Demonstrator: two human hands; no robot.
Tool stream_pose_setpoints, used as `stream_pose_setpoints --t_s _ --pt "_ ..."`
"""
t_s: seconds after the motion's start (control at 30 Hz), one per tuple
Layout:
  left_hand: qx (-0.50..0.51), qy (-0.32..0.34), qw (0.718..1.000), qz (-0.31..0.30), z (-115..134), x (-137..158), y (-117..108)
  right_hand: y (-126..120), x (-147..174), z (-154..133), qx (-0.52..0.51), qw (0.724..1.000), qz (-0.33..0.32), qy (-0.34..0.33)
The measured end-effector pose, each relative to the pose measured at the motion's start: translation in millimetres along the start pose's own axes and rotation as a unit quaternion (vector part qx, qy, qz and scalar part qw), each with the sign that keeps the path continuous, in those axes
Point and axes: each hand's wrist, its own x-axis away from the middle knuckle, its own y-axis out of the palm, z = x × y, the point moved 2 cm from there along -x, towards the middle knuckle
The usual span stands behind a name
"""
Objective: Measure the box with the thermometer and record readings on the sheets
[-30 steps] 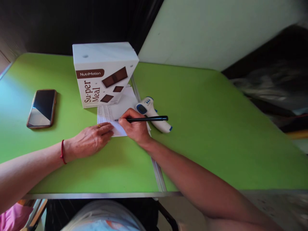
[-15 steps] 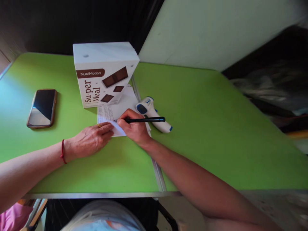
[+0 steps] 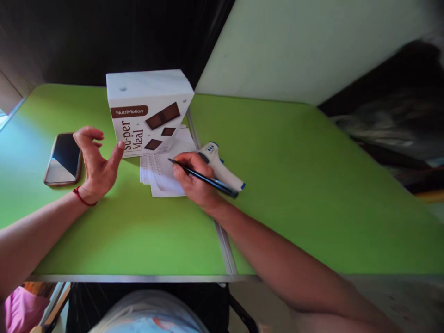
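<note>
A black pen (image 3: 204, 176) is gripped in my right hand (image 3: 196, 180), its tip angled up and left over the papers (image 3: 163, 178). Those sheets carry rows of small writing and partly lie under a white "NutriMotion Su-per Meal" box (image 3: 149, 83). Raised off the table, my left hand (image 3: 99, 162) has its thumb and fingers spread apart with nothing between them. It is between the box and a phone (image 3: 62, 159), its thumb overlapping the box's lower left corner in view. Partly behind my right hand lies a white and blue infrared thermometer (image 3: 225, 171).
The green folding table (image 3: 294, 185) has a metal seam (image 3: 225, 247) running down its middle. A black panel (image 3: 121, 37) and a pale wall (image 3: 270, 51) stand behind it. Blurred dark items are at the far right, and pink cloth (image 3: 26, 305) hangs below at the left.
My left hand has lifted off the papers and moved left and up, opening its fingers. The pen's tip has risen from the writing, and its rear end has tilted down.
</note>
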Motion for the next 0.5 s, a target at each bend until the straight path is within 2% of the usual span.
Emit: stream_pose_setpoints --t_s 0.07,0.13,0.23,0.3,0.4,0.5 --pt "0.014 -0.081 0.996 -0.021 -26 -2 4 -5 -4 1 0.059 0.996 -0.028 -0.063" --pt "0.07 -0.137 0.985 -0.077 -46 -3 12 -8 -8 5 0.141 0.983 -0.073 -0.09" --pt "0.169 -0.167 0.957 -0.166 -59 -7 25 -10 -13 15 0.262 0.95 -0.157 -0.057" --pt "0.2 -0.173 0.945 -0.192 -59 -10 29 -9 -15 17 0.316 0.923 -0.215 -0.036" --pt "0.15 -0.178 0.951 -0.203 -53 -15 26 -7 -14 15 0.353 0.893 -0.276 -0.032" --pt "0.051 -0.177 0.959 -0.215 -41 -18 19 -6 -14 10 0.365 0.882 -0.295 -0.036"
